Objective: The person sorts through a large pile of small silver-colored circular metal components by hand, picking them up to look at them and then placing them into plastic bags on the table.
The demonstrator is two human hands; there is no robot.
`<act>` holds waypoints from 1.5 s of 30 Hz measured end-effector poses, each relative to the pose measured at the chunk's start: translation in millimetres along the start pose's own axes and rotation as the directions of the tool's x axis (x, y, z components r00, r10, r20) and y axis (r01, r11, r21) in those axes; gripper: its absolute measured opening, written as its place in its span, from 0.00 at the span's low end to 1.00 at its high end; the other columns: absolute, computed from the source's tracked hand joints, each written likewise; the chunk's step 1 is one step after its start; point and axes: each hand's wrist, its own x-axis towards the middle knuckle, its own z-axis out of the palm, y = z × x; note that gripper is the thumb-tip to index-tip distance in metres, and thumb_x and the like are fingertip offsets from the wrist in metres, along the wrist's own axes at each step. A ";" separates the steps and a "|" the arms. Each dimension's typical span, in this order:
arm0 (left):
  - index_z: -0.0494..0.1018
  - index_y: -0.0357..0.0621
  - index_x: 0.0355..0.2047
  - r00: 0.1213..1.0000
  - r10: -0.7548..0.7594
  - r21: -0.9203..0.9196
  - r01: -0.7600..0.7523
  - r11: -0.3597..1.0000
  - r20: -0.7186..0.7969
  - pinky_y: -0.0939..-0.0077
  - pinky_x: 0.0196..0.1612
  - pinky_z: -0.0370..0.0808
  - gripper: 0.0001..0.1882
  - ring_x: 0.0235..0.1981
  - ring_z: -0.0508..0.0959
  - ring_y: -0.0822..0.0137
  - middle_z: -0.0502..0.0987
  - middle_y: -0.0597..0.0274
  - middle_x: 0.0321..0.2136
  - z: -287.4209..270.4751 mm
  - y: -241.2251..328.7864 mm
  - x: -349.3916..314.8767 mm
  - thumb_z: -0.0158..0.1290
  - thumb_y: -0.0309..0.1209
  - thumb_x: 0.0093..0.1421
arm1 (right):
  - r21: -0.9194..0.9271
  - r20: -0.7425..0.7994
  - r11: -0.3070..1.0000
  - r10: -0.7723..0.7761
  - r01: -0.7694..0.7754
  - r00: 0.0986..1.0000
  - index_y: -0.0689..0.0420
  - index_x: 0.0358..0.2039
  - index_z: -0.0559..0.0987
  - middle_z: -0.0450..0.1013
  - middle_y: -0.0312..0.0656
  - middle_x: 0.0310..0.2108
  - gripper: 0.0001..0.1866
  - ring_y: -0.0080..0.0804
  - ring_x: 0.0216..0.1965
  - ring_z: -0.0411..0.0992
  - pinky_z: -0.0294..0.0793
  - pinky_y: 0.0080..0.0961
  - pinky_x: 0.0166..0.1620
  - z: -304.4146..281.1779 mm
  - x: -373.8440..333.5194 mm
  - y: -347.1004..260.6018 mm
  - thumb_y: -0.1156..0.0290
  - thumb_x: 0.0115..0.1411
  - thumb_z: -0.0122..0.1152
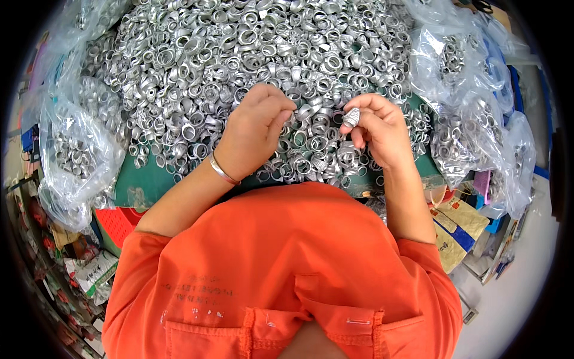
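A large heap of silver metal rings (197, 66) covers the table in front of me. My right hand (385, 128) is raised over the near right part of the heap, with a ring (351, 117) pinched between thumb and fingers. The ring's broad, patterned face is turned up. My left hand (252, 128), with a bangle (222, 169) at the wrist, hovers over the near middle of the heap. Its thumb and forefinger come together in a pinch; whatever lies between them, if anything, is hidden. The two hands are apart.
Clear plastic bags of rings stand at the left (81, 158) and right (472, 128) of the heap. The green table edge (146, 182) runs close to my body. Below it are a red basket (119, 222) at left and a yellowish sack (457, 227) at right.
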 end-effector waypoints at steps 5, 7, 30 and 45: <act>0.72 0.37 0.30 0.980 0.040 0.268 -0.093 0.959 0.197 0.67 0.36 0.69 0.09 0.34 0.71 0.55 0.71 0.56 0.31 9.3 4.9 9.7 0.58 0.26 0.48 | 0.241 0.094 0.969 0.041 -0.062 0.995 0.64 0.34 0.74 0.75 0.44 0.22 0.08 0.20 0.13 0.69 0.66 0.12 0.16 -2.9 -6.7 2.2 0.81 0.56 0.47; 0.72 0.37 0.29 0.984 0.059 0.258 -0.102 0.961 0.171 0.68 0.36 0.69 0.08 0.34 0.72 0.55 0.71 0.55 0.31 14.7 -1.6 11.3 0.57 0.23 0.48 | 0.160 -0.068 0.980 -0.112 0.121 0.991 0.64 0.35 0.74 0.75 0.42 0.24 0.08 0.21 0.16 0.72 0.69 0.13 0.17 -1.9 -15.0 -3.4 0.83 0.54 0.49; 0.70 0.38 0.33 0.785 -0.450 -0.727 0.592 0.347 0.424 0.84 0.21 0.70 0.05 0.20 0.73 0.75 0.76 0.54 0.28 12.1 8.6 18.2 0.49 0.19 0.55 | -0.586 0.063 0.560 -0.689 0.586 0.722 0.59 0.37 0.75 0.70 0.41 0.34 0.19 0.24 0.31 0.69 0.71 0.22 0.31 15.7 -28.8 -29.1 0.77 0.42 0.69; 0.63 0.41 0.43 0.748 -0.352 -0.687 0.660 0.303 0.563 0.83 0.29 0.74 0.14 0.31 0.75 0.75 0.74 0.61 0.33 14.2 7.2 12.5 0.52 0.25 0.58 | -0.628 0.099 0.534 -0.667 0.566 0.739 0.61 0.28 0.76 0.71 0.43 0.28 0.06 0.29 0.25 0.71 0.71 0.21 0.27 53.2 -10.8 1.3 0.83 0.48 0.59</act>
